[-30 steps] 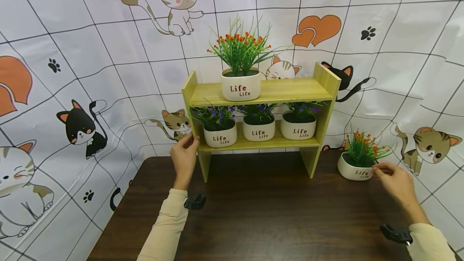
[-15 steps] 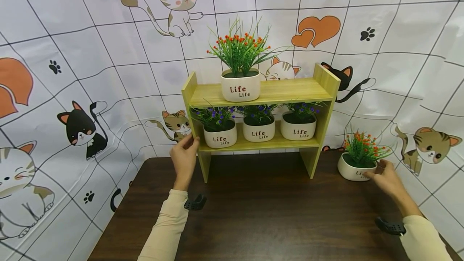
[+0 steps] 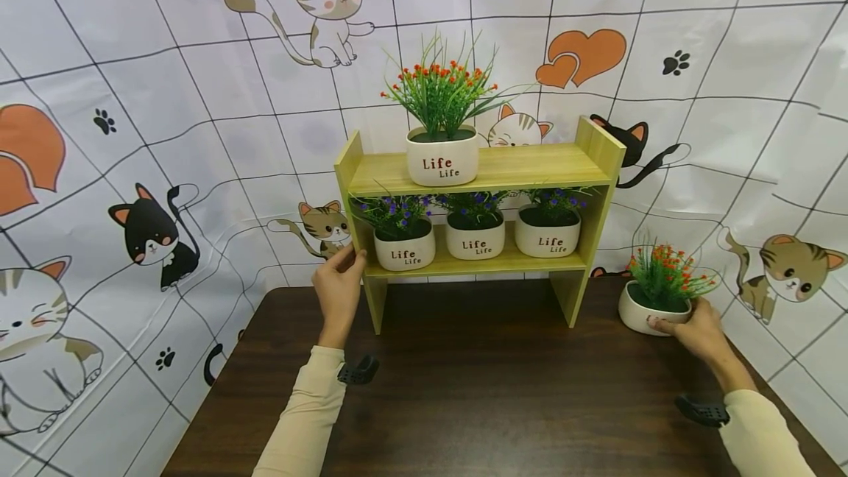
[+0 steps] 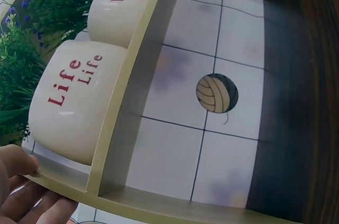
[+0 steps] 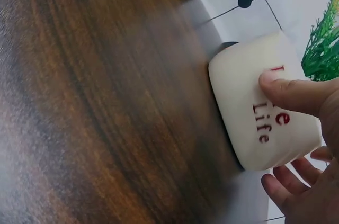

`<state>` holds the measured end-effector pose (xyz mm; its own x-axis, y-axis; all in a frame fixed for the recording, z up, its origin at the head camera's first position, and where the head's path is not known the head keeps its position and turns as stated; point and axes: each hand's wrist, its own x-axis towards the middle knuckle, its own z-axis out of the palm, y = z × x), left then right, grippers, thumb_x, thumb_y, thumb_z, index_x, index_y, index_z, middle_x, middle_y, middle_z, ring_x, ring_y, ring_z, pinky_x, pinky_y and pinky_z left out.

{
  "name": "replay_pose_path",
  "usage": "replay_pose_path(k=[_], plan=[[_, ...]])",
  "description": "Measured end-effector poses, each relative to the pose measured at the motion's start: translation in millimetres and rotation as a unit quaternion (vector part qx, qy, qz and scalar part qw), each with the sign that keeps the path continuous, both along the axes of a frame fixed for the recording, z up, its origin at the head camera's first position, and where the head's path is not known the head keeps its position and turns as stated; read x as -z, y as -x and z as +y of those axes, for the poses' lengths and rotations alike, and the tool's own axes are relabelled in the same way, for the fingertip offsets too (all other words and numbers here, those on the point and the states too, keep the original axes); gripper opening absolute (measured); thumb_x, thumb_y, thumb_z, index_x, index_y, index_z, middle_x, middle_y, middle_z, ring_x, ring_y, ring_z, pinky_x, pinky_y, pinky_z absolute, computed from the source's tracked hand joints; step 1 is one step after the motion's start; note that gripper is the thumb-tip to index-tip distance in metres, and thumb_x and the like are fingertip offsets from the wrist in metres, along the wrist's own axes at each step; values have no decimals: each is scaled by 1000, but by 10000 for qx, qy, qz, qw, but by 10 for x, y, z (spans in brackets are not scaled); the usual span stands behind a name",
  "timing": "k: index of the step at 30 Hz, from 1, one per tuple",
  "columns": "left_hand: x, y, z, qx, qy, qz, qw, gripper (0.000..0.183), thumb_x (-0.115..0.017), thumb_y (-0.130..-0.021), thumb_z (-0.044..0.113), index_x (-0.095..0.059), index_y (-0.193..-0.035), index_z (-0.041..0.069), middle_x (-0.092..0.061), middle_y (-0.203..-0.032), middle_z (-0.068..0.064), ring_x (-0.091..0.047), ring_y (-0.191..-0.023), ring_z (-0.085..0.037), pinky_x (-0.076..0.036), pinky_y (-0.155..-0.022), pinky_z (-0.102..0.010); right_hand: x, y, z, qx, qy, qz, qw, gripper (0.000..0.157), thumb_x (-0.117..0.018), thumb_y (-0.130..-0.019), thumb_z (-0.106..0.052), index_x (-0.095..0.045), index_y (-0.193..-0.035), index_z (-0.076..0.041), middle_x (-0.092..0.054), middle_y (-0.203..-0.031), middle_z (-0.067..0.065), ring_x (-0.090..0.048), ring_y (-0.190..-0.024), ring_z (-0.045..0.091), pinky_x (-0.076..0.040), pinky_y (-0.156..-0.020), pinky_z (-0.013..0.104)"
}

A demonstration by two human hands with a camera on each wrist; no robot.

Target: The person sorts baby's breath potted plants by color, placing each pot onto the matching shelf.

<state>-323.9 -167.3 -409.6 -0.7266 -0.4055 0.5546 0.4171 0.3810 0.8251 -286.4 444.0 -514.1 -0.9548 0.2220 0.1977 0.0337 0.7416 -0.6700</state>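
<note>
My left hand (image 3: 339, 291) pinches the front edge of the left side panel of a light wooden shelf (image 3: 477, 265), thumb inside and fingers outside in the left wrist view. At the table's right, my right hand (image 3: 695, 331) grips a white potted plant (image 3: 639, 315) with orange-red flowers. Its thumb lies over the "Life" lettering, and its fingers (image 5: 288, 179) curve around the pot's end. On the lower board stand three white pots with purple flowers: left (image 3: 404, 251), middle (image 3: 475, 241) and right (image 3: 548, 238). Another orange-flowered pot (image 3: 442, 160) stands left of centre on the top board.
The shelf stands on a dark brown wooden table (image 3: 503, 396), close to the wall (image 3: 252, 160) with its printed cats and grid lines. Open space lies under the lower board, between the shelf's side panels. Black bands (image 3: 359, 370) are on both wrists.
My right hand has shifted left along the pot at the right, its thumb sliding onto the front while the fingers went behind the end. The left hand stays on the shelf.
</note>
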Motion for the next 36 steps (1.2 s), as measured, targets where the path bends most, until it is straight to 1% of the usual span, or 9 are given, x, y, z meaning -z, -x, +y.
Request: replay_pose_path(k=[6, 10, 13, 16, 19, 26, 29, 32, 36], plan=[[9, 14, 2, -37, 56, 26, 10000, 25, -78, -96, 7, -81, -119, -1, -80, -108, -23, -80, -94, -40, -48, -70, -3, 22, -47, 3, 62, -126, -186, 9997, 93, -82, -91, -36, -35, -141, 28, -42, -132, 54, -38, -123, 67, -38, -98, 73], [7, 12, -2, -49, 89, 42, 9999, 24, -78, -95, 7, -81, -118, -1, -80, -108, -23, -80, -93, -40, -48, -69, -3, 69, -49, -24, 64, 402, -127, 9991, 92, -87, -89, -33, -37, -144, 22, -46, -138, 50, -45, -124, 59, -45, -95, 57], [2, 5, -5, -34, 75, 40, 10000, 25, -79, -95, 7, -81, -119, -1, -80, -108, -22, -80, -93, -39, -48, -69, -3, 87, -50, -54, 48, 1018, -465, 9937, 107, -85, -92, -36, -15, -151, 20, -32, -152, 51, -40, -134, 59, -42, -105, 59], [-1, 2, -6, -25, 65, 27, 10000, 25, -79, -95, 7, -80, -119, -1, -80, -108, -22, -80, -93, -39, -49, -69, -3, 75, -66, -79, 115, 1481, -968, 9842, 121, -79, -95, -45, 12, -152, 13, -11, -159, 51, -25, -143, 63, -27, -118, 70], [3, 7, -4, -27, 71, 25, 10000, 25, -78, -95, 7, -81, -119, -1, -80, -108, -22, -80, -94, -39, -48, -70, -3, 62, -77, -94, 213, 1558, -1215, 9800, 128, -77, -95, -50, 21, -152, 10, -2, -161, 53, -18, -146, 68, -21, -121, 73], [0, 7, -7, -13, 24, 64, 10000, 25, -79, -95, 6, -81, -118, -1, -80, -108, -23, -80, -93, -40, -48, -69, -3, 115, -64, -133, 18, 1510, -850, 9849, 125, -80, -95, -43, 12, -162, 7, -5, -166, 47, -18, -151, 65, -19, -123, 73], [-4, 3, -5, -3, 26, 75, 10000, 25, -79, -95, 6, -81, -118, -2, -80, -107, -23, -80, -93, -40, -49, -69, -4, 167, -58, -145, -137, 1270, -507, 9905, 109, -81, -95, -38, -10, -164, 7, -30, -161, 41, -40, -143, 48, -36, -121, 54], [1, 6, -2, -39, 61, 50, 10000, 24, -78, -95, 6, -81, -118, -2, -80, -107, -23, -80, -93, -40, -48, -69, -3, 201, -54, -165, -153, 1041, -250, 9941, 94, -83, -94, -35, -28, -158, 7, -46, -152, 31, -51, -122, 16, -42, -101, 25], [4, 8, -5, -42, 59, 5, 10000, 25, -79, -95, 7, -80, -118, -2, -81, -106, -23, -80, -93, -39, -48, -70, -3, 175, -63, -189, -154, 1344, -399, 9900, 104, -80, -96, -35, -12, -162, 8, -29, -161, 38, -47, -138, 31, -40, -115, 35]])
